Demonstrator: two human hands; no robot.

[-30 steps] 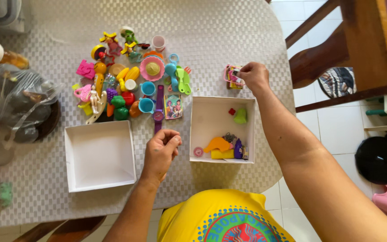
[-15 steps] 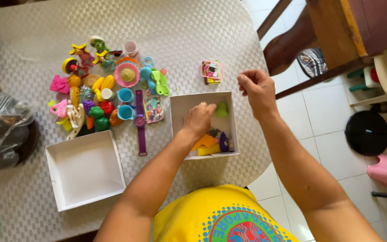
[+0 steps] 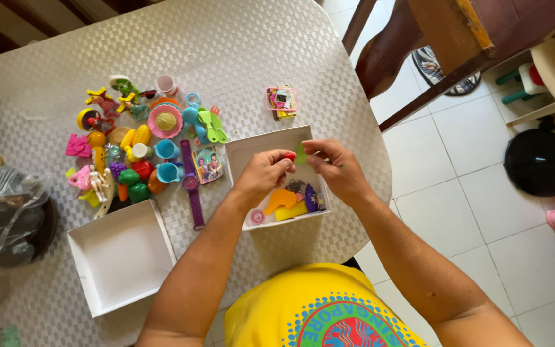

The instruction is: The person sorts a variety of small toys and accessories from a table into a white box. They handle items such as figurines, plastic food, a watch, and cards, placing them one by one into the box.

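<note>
While both hands are held together over the white box on the right (image 3: 239, 149), a small red piece (image 3: 289, 156) is pinched between the fingertips of the left hand (image 3: 261, 177), and a small green piece (image 3: 301, 153) is gripped by the fingers of the right hand (image 3: 336, 168). Both small toys are kept just above the far part of this box, close to each other, almost touching. The step in hand is judged to be the handling of these two little pieces over the box, where an orange toy (image 3: 280, 199), a yellow block (image 3: 290, 211), a purple piece (image 3: 311, 198) and a small pink ring (image 3: 257, 217) are already lying. For any next move a fine and steady pinch is needed, because the pieces are very small and can slip easily between the fingers. The left forearm is stretched forward from the body across the table edge, with the wrist bent slightly down; the right forearm comes in from the right side, and its wrist is turned inward, so that the knuckles point to the left hand. The second white box (image 3: 85, 283) is placed nearer on the left, and nothing is seen inside it. The pile of colourful plastic toys (image 3: 142, 148), with a purple toy watch (image 3: 191, 183) at its edge, is lying beyond it on the checked tablecloth (image 3: 239, 51), and it is not touched by any hand.
</note>
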